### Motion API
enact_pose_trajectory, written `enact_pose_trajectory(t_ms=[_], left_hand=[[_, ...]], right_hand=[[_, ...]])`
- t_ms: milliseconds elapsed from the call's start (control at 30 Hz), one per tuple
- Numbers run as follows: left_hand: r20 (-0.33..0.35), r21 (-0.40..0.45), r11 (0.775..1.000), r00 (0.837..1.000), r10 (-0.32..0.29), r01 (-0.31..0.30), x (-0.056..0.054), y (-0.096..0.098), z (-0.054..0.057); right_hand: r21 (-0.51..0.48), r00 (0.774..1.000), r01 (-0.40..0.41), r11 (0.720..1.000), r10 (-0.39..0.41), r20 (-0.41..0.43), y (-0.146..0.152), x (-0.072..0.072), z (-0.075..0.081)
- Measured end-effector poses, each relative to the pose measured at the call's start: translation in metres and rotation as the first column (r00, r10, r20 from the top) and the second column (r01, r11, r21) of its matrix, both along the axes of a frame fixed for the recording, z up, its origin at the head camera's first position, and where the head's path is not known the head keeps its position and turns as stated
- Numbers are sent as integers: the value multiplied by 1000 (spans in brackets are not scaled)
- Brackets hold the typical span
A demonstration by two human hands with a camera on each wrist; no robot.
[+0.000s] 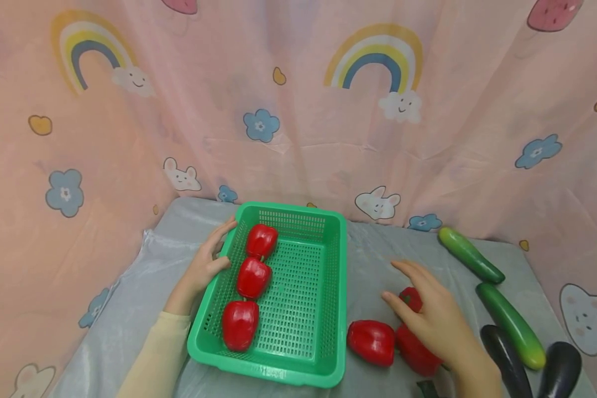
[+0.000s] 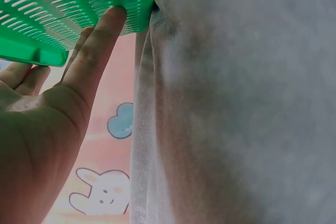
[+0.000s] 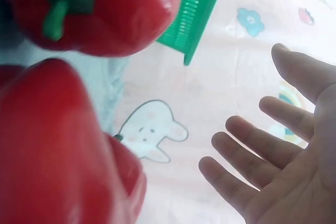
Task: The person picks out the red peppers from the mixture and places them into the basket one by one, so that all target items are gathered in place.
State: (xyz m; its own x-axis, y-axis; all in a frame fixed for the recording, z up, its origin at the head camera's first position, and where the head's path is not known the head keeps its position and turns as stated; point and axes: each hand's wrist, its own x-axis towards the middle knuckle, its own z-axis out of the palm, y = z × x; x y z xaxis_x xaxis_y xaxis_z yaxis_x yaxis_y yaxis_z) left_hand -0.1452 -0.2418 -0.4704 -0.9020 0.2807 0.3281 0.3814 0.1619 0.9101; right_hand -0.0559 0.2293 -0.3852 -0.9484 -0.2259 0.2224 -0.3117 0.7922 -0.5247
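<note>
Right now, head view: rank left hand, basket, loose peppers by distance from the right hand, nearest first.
1. Loose peppers: close by the right hand.
2. Basket: left of those peppers, judged by its nearest rim.
3. Left hand: at the basket's left side.

Markings: no readable text, label, brand or number.
Green basket (image 1: 273,376): faint pale marks at the middle of the near rim, too small to decipher in the head view. Curtain (image 1: 308,171), behind the basket: pictorial print in which no letters or numerals can be read.
</note>
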Motion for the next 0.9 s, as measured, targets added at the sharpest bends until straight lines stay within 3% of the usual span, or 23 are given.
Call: enact_pose_trajectory(t_ms=[467, 900], left_hand=[[12, -34, 999, 1000, 10, -10, -1, 1, 1], [3, -10, 1000, 1000, 7, -7, 0, 1, 1]], right_hand=[[52, 987, 53, 997, -60, 150, 25, 2, -16], [72, 982, 39, 997, -51, 179, 41, -3, -28]])
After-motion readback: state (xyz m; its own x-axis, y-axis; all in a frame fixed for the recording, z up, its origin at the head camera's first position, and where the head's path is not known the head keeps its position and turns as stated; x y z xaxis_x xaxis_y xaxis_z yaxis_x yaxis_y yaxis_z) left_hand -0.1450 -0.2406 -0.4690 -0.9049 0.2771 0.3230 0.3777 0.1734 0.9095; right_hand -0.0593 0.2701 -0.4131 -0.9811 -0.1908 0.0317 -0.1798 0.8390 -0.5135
